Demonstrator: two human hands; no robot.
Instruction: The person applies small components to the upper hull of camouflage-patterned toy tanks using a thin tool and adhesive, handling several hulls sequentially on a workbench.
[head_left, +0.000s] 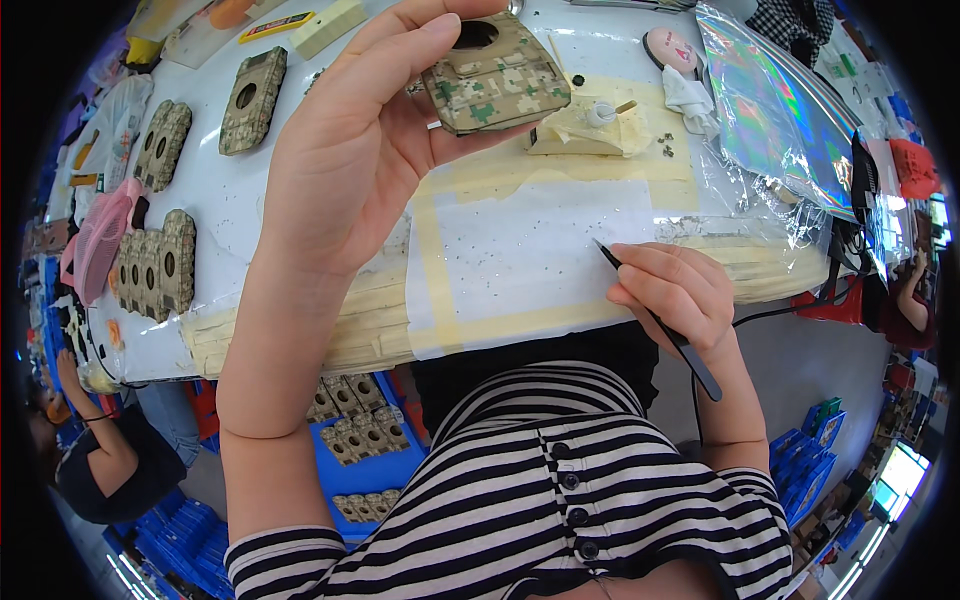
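fingers point(420, 45) around camouflage shell point(495, 75)

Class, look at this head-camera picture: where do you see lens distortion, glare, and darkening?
Head view: the table edge bows from fisheye distortion; the corners go black; the iridescent foil sheet glares rainbow; the left hand holding the camouflage shell is sharp and evenly lit.

Matt camouflage plastic shell point(497, 75), glossy iridescent film point(775, 110)
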